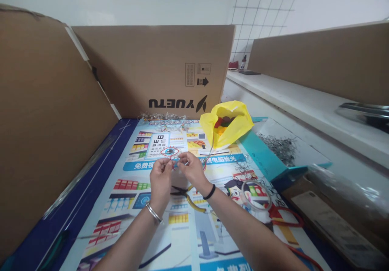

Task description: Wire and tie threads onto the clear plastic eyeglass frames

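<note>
Both hands meet above a printed sheet. My left hand, with a silver bangle at its wrist, pinches the lower end of a red, eye-shaped wire piece. Thumb and fingers of my right hand, which has a black band at its wrist, are closed at the same spot on the wire. The fingertips hide the exact grip. Below the hands lie pliers with yellow handles, partly covered by the hands. A thin red and dark wire runs from near the right hand toward a yellow bag.
Cardboard panels wall off the back and left. Wire tangles lie along the back. At right are a teal box with metal scraps, a clear ring and red loops. A dark green-handled tool lies front left.
</note>
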`<action>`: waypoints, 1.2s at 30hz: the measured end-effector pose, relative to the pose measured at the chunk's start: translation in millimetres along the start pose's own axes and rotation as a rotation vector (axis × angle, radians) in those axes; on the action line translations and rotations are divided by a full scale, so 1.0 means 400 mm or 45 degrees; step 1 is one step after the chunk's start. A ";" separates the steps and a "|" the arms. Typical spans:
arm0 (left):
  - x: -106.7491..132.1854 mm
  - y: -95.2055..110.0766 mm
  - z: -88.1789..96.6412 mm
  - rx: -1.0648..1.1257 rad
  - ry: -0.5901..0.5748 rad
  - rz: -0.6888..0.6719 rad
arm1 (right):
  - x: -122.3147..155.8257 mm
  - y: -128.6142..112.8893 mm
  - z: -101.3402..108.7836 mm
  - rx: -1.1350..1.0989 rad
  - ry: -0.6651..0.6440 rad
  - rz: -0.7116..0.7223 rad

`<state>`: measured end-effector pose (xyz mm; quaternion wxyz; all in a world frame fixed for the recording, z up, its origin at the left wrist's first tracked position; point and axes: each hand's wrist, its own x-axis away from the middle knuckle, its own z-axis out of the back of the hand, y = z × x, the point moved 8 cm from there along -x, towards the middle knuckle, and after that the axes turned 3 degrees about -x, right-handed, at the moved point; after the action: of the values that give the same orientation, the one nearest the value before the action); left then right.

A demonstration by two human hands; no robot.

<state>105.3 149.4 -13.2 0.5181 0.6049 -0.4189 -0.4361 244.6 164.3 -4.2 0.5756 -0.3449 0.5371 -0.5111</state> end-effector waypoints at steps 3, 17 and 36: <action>-0.016 0.021 0.008 -0.259 -0.080 -0.052 | -0.003 -0.001 0.002 0.005 -0.003 0.000; -0.026 0.067 -0.020 -1.026 -0.287 -0.403 | 0.002 -0.014 0.001 0.212 -0.002 0.077; -0.019 0.071 -0.038 -1.151 -0.367 -0.529 | 0.011 -0.039 -0.021 0.494 -0.168 0.278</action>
<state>116.2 157.5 17.1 0.5672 0.3248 -0.1266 -0.7461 232.4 157.6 7.9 0.7169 -0.2004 0.4240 -0.5159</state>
